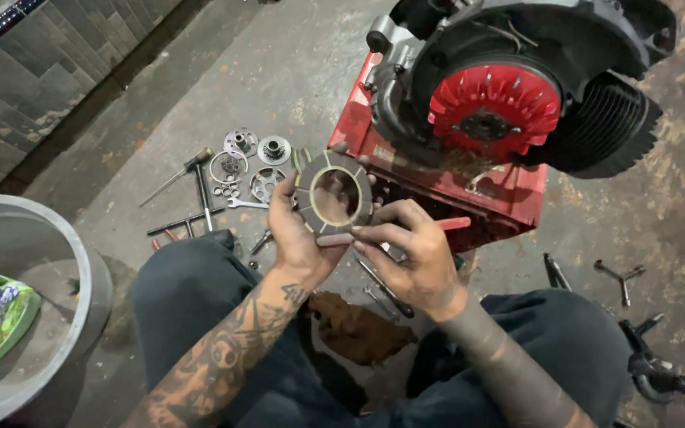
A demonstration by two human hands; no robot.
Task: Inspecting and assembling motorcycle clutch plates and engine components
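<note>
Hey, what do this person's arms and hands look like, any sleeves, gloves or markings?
Both forearms are bare, with no sleeves or gloves. The left forearm carries dense dark tattoos up to the wrist; the right forearm is covered in solid dark ink. The left hand and right hand look grimy.

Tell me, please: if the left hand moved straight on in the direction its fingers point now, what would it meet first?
The left hand points up and away, holding the ring-shaped clutch disc. Past the disc, it would probably meet the red stand under the engine first, though depth is hard to judge from this single view.
</note>
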